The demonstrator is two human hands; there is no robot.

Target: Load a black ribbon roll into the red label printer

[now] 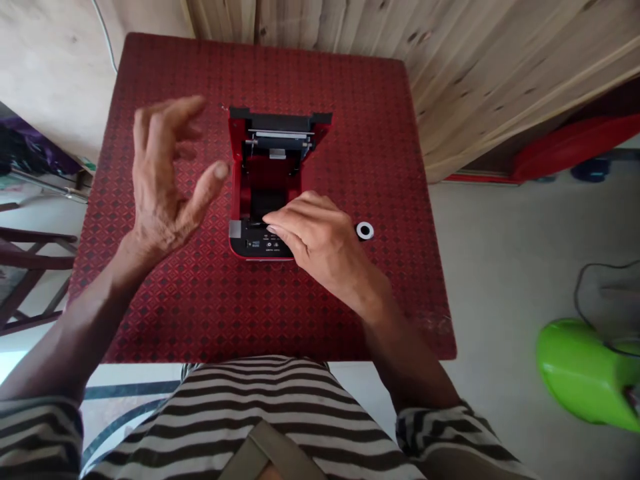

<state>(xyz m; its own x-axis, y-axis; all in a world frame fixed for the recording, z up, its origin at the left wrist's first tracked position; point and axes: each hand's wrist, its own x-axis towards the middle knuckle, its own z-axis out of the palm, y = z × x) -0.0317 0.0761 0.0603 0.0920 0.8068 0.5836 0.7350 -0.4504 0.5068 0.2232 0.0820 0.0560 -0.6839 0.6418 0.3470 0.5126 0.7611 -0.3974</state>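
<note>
A small red-and-black printer (265, 243), apparently a receipt or label printer, stands on the table with its lid (280, 127) raised, and its inner bay shows. My right hand (320, 230) reaches over the bay's front edge, thumb and fingers pinched together close to the black front panel. Whatever is between those fingertips is too small or hidden to make out. To the left of the printer my left hand (167, 173) hovers in the air, fingers apart and empty. A small roll (365, 231) with a white ring and dark core sits right of my right hand.
A red patterned cloth covers the table (200, 320). Wooden plank walling (340, 27) runs along its far side. A dark wooden chair (35, 267) is on the left, and a bright green plastic object (575, 373) stands on the floor at right.
</note>
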